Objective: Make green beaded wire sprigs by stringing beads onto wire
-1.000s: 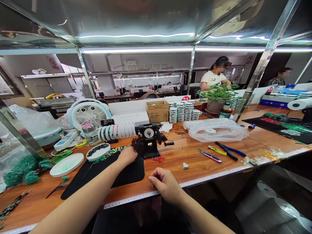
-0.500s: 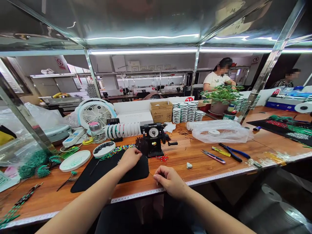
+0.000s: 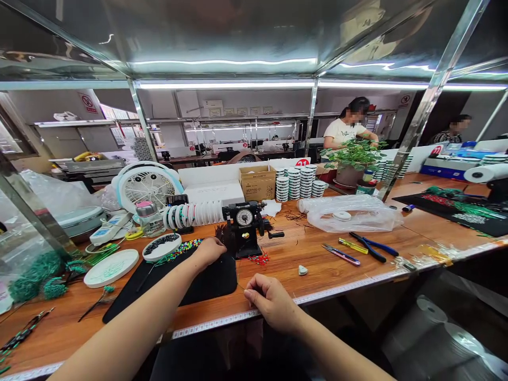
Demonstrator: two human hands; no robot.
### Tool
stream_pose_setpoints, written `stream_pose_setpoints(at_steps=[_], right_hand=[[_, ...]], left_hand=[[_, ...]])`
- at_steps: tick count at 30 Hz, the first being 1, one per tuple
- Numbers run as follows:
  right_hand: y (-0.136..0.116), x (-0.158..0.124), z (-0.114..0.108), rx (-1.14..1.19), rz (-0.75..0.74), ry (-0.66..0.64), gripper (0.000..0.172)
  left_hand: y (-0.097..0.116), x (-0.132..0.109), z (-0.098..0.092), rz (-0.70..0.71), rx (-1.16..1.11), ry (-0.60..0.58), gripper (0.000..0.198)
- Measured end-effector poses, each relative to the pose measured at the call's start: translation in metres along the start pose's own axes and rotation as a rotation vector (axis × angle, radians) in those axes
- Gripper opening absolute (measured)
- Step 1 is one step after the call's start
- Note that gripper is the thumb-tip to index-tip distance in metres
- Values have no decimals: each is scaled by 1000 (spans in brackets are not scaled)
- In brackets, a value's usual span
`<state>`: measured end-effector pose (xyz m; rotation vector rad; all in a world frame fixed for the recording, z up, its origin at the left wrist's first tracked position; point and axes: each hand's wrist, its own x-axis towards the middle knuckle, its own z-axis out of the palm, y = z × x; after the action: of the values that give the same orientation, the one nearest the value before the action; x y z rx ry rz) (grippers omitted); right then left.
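My left hand (image 3: 209, 253) rests curled at the top edge of the black mat (image 3: 190, 290), right by a dark bristly wire bundle (image 3: 220, 236) at the foot of a black hand-cranked counter winder (image 3: 243, 227). Whether it grips anything is hidden. My right hand (image 3: 272, 302) hovers over the wooden bench (image 3: 317, 275) near its front edge, fingers pinched on a thin wire (image 3: 239, 278). A white round dish of black beads (image 3: 162, 247) and a strand of coloured beads (image 3: 184, 250) lie left of my left hand.
Behind the winder stand white spools on a rod (image 3: 190, 216) and stacked spools (image 3: 296, 182). A plastic bag (image 3: 349, 217), pliers (image 3: 369, 247) and a fan (image 3: 146, 186) sit around the bench. A co-worker (image 3: 347, 127) stands beyond a potted plant (image 3: 351, 161).
The view sways right and back again. Both hands stay close to their earlier places, and the bench objects shift only with the view.
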<state>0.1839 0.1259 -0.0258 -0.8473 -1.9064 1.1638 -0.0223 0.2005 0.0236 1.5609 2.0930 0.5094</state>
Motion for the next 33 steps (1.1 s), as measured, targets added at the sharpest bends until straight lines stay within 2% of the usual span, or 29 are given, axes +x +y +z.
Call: stream_pose_setpoints(at_steps=[3, 5, 8, 11, 15, 18, 21, 27, 33], right_hand=[[0, 0, -1, 9, -7, 0, 15], [0, 2, -1, 64, 5, 4, 16], [-3, 5, 3, 283, 141, 29, 20], [-13, 8, 16, 543, 284, 50, 31], [-23, 6, 37, 774, 336, -30, 35], [-23, 4, 46, 733, 383, -67, 34], [-21, 5, 49, 576, 373, -103, 30], [-29, 9, 48, 274, 337, -235, 16], [-36, 15, 54, 231, 332, -301, 12]], left_hand=[[2, -7, -5, 6, -143, -17, 17], [3, -21, -7, 9, -288, -53, 15], [-1, -56, -2, 12, -530, -125, 16], [-11, -100, 11, -1, -711, -184, 21], [-24, -146, 29, -64, -1104, -359, 23], [-30, -163, 36, -141, -1258, -401, 20], [-35, -171, 39, -200, -1336, -420, 20], [-41, -179, 42, -170, -1392, -484, 17], [-41, -183, 40, -183, -1388, -441, 13]])
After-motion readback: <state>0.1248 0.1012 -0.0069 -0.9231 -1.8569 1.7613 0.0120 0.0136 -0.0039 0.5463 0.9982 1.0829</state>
